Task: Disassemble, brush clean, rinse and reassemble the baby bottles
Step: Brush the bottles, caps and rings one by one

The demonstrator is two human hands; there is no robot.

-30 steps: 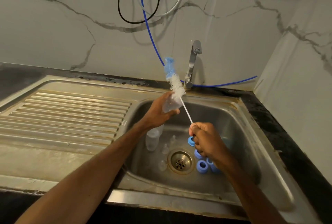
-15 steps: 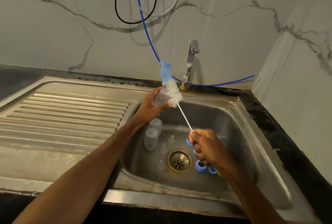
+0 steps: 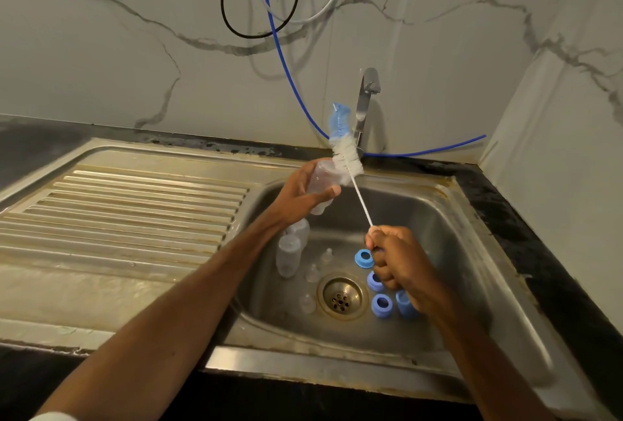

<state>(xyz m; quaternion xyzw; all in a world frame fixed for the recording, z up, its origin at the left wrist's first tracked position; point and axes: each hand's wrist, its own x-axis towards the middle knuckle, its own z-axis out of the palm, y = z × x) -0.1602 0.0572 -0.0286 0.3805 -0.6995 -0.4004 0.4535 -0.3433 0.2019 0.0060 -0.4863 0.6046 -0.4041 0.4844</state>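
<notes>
One bottle [image 3: 319, 184] stays in the left hand [image 3: 298, 196], brush [image 3: 345, 161] bristles touching it.

Dim, warm indoor light, weak and fairly even across the marble wall [image 3: 101, 49], with a dark patch in the upper right corner and soft shadows cast beside the hanging cables [image 3: 232, 22] and the tap [image 3: 365, 96]. Dull glare streaks the draining board [image 3: 135, 218] and the front rim of the sink [image 3: 303, 363]; the basin's far wall lies in shadow. Wide-angle distortion bows the counter [image 3: 539, 235] toward the frame edges, and the bottle brush [image 3: 345, 159] and clear bottle [image 3: 320, 181] appear slightly soft.
</notes>
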